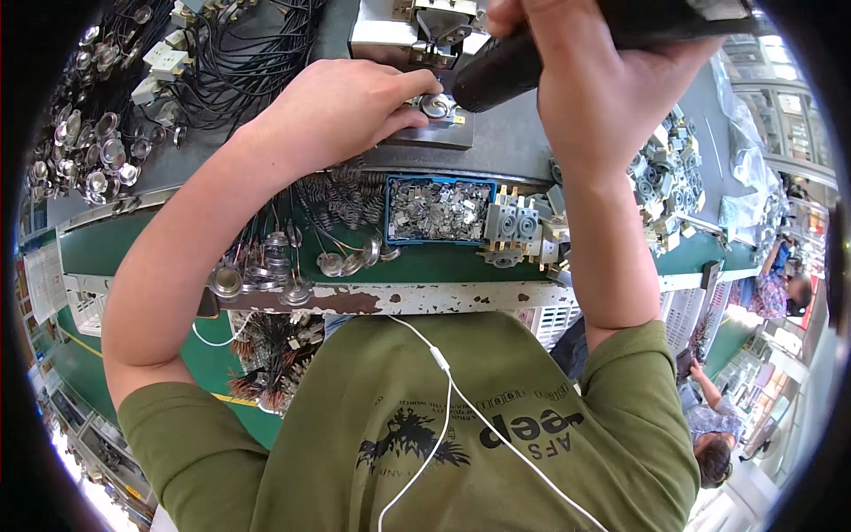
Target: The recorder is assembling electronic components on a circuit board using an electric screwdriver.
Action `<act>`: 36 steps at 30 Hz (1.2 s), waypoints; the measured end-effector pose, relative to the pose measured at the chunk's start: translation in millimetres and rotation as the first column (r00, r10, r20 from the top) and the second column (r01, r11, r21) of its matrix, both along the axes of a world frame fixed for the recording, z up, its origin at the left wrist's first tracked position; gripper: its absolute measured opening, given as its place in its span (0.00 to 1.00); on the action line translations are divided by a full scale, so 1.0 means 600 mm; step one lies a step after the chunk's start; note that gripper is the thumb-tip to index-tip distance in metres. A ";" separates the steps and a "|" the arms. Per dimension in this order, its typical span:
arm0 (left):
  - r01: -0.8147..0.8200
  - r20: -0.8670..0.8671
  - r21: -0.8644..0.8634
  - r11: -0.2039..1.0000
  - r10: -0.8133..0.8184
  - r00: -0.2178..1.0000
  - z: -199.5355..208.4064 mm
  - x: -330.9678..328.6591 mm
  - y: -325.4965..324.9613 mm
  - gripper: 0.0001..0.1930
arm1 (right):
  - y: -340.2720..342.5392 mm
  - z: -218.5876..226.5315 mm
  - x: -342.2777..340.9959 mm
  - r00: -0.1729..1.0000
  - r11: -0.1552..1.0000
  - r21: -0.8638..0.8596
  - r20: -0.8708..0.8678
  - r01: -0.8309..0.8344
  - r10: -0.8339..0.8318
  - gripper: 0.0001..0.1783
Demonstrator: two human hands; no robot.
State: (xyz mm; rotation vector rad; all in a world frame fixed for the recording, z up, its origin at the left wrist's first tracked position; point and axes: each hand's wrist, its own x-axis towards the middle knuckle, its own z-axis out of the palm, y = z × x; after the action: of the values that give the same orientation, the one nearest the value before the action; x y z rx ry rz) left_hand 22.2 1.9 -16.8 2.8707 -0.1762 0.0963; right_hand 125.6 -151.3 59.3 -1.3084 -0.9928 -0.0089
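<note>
My left hand (355,106) reaches over the bench with thumb and forefinger closed around a small round metal cap (435,106). The cap sits on a flat metal block (448,133), and a small brass-coloured tab shows beside it. In my right hand (581,97) is a thick black power tool (501,75), gripped from above. Its rounded nose points left and down, close to the cap; whether the two touch I cannot tell. Part of the tool is hidden by my fingers. Just beyond the block stands a metal fixture (439,35).
A blue tray (387,213) of small metal pieces lies nearer me, beside coiled springs (350,199) and pale switch blocks (512,226). Wired metal caps (106,151) heap at the left. More switch blocks (660,182) pile up right. Other people (714,434) are off to the right.
</note>
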 end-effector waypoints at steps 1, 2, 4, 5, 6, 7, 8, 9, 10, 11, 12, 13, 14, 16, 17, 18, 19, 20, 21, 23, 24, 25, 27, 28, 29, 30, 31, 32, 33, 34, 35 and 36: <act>-0.001 0.002 -0.001 1.000 0.001 1.000 0.000 0.000 0.000 0.17 | 0.001 -0.004 -0.001 1.000 1.000 -0.001 0.002 -0.001 0.001 0.20; 0.001 -0.007 -0.006 1.000 -0.001 1.000 0.000 0.001 0.000 0.16 | 0.005 -0.009 -0.003 1.000 0.997 0.073 -0.018 0.003 -0.001 0.21; 0.002 -0.018 -0.015 1.000 -0.002 1.000 -0.002 0.000 -0.001 0.16 | 0.012 -0.015 -0.009 0.999 0.990 0.142 -0.041 0.008 -0.002 0.22; 0.001 -0.005 -0.006 1.000 -0.001 1.000 -0.003 -0.001 -0.001 0.16 | 0.015 -0.017 -0.013 1.000 0.988 0.156 -0.031 0.009 -0.004 0.24; -0.004 0.005 0.003 1.000 0.004 1.000 -0.007 -0.003 0.001 0.16 | 0.020 -0.022 -0.014 1.000 0.986 0.169 -0.023 0.005 -0.002 0.26; -0.001 0.004 -0.003 1.000 0.001 1.000 -0.007 -0.001 0.000 0.16 | 0.027 -0.023 -0.004 1.000 0.986 0.164 -0.024 0.009 -0.005 0.26; 0.008 0.024 -0.006 1.000 -0.008 1.000 -0.006 0.001 0.001 0.16 | 0.041 -0.025 0.016 0.984 0.921 0.366 -0.066 -0.131 0.166 0.28; 0.015 0.040 -0.012 1.000 -0.015 0.999 -0.007 0.001 0.002 0.16 | 0.049 -0.024 0.023 0.938 0.796 0.555 -0.077 -0.240 0.337 0.30; 0.019 0.031 -0.011 1.000 -0.019 0.999 -0.008 0.001 0.004 0.16 | 0.045 -0.024 0.021 0.939 0.802 0.549 -0.087 -0.234 0.334 0.30; 0.016 0.041 -0.009 1.000 -0.015 0.999 -0.008 -0.002 0.001 0.16 | 0.038 -0.023 0.017 0.935 0.822 0.529 -0.136 -0.212 0.328 0.30; 0.009 0.051 -0.001 1.000 -0.009 0.999 -0.009 -0.004 0.001 0.16 | 0.037 -0.020 0.013 0.928 0.836 0.513 -0.182 -0.193 0.325 0.31; 0.009 0.044 -0.005 1.000 -0.009 0.999 -0.010 -0.005 0.002 0.16 | 0.036 -0.017 0.007 0.931 0.857 0.486 -0.205 -0.170 0.301 0.33; 0.006 0.047 0.001 1.000 -0.006 0.999 -0.013 -0.006 0.003 0.15 | 0.036 -0.022 -0.004 0.930 0.859 0.484 -0.213 -0.166 0.300 0.33; 0.009 0.048 0.006 1.000 -0.009 0.999 -0.017 -0.004 0.003 0.15 | 0.037 -0.032 -0.023 0.998 0.967 0.254 0.067 0.001 -0.018 0.28; 0.026 0.095 0.038 0.999 -0.029 0.995 -0.019 -0.004 0.003 0.15 | 0.034 -0.034 -0.023 0.998 0.967 0.253 0.062 0.005 -0.022 0.28; 0.041 0.142 0.071 0.997 -0.051 0.989 -0.018 -0.005 0.002 0.15 | 0.031 -0.034 -0.024 0.997 0.974 0.228 0.071 0.013 -0.030 0.28; 0.046 0.137 0.073 0.996 -0.055 0.989 -0.017 -0.005 0.000 0.15 | 0.027 -0.033 -0.023 0.996 0.979 0.203 0.080 0.021 -0.038 0.27; 0.026 0.100 0.083 0.996 -0.034 0.994 -0.013 -0.004 -0.001 0.16 | 0.023 -0.032 -0.023 0.995 0.984 0.178 0.089 0.029 -0.045 0.27; 0.008 0.065 0.095 0.995 -0.015 0.998 -0.009 -0.002 0.000 0.16 | 0.021 -0.032 -0.020 0.993 0.987 0.155 0.101 0.038 -0.054 0.26; 0.030 0.162 0.156 0.987 -0.056 0.985 0.002 -0.001 -0.004 0.15 | 0.017 -0.029 -0.011 0.990 0.993 0.108 0.125 0.055 -0.068 0.25; 0.043 0.258 0.207 0.977 -0.097 0.961 0.007 -0.001 -0.014 0.15 | 0.010 -0.028 -0.007 0.988 0.995 0.077 0.137 0.065 -0.075 0.25; 0.049 0.257 0.203 0.978 -0.101 0.961 0.011 0.001 -0.025 0.15 | 0.003 -0.025 0.000 0.985 0.996 0.046 0.151 0.075 -0.081 0.24; 0.262 0.271 0.130 0.956 -0.289 0.918 0.023 0.010 -0.057 0.11 | -0.015 -0.015 0.018 0.979 0.995 -0.014 0.182 0.099 -0.094 0.23; 0.331 0.116 0.176 0.927 -0.354 0.928 0.018 0.001 -0.079 0.04 | -0.017 -0.004 0.025 0.977 0.996 -0.026 0.196 0.087 -0.080 0.23; 0.373 0.093 0.157 0.914 -0.390 0.916 0.007 -0.010 -0.098 0.03 | -0.019 0.010 0.034 0.975 0.996 -0.038 0.212 0.075 -0.065 0.22; 0.451 0.102 0.131 0.883 -0.465 0.879 -0.006 0.004 -0.123 0.05 | -0.039 0.033 0.057 0.962 0.992 -0.065 0.256 0.111 -0.091 0.22; 0.465 0.023 0.144 0.873 -0.473 0.881 -0.022 0.001 -0.130 0.05 | -0.030 0.035 0.052 0.963 0.995 -0.047 0.260 0.087 -0.072 0.22; 0.479 -0.055 0.154 0.864 -0.477 0.877 -0.036 -0.002 -0.133 0.04 | -0.020 0.038 0.047 0.967 0.997 0.009 0.243 0.081 -0.081 0.21; 0.495 -0.029 0.173 0.852 -0.498 0.867 -0.036 0.009 -0.144 0.04 | -0.028 0.053 0.049 0.959 0.991 0.054 0.250 0.122 -0.132 0.20; 0.478 -0.014 0.168 0.862 -0.482 0.876 -0.039 0.002 -0.144 0.05 | -0.018 0.052 0.046 0.965 0.986 0.113 0.222 0.120 -0.143 0.19; 0.461 0.002 0.164 0.872 -0.468 0.884 -0.043 -0.004 -0.141 0.05 | -0.008 0.050 0.044 0.969 0.978 0.171 0.192 0.121 -0.153 0.18; 0.457 0.004 0.181 0.871 -0.465 0.885 -0.046 -0.009 -0.141 0.05 | -0.003 0.055 0.038 0.969 0.966 0.222 0.172 0.135 -0.175 0.18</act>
State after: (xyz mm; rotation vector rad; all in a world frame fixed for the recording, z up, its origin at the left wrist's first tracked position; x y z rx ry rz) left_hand 16.6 -82.5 -44.7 2.9065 -0.9165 0.0583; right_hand 148.2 -153.0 92.5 -1.2036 -1.0185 -0.3566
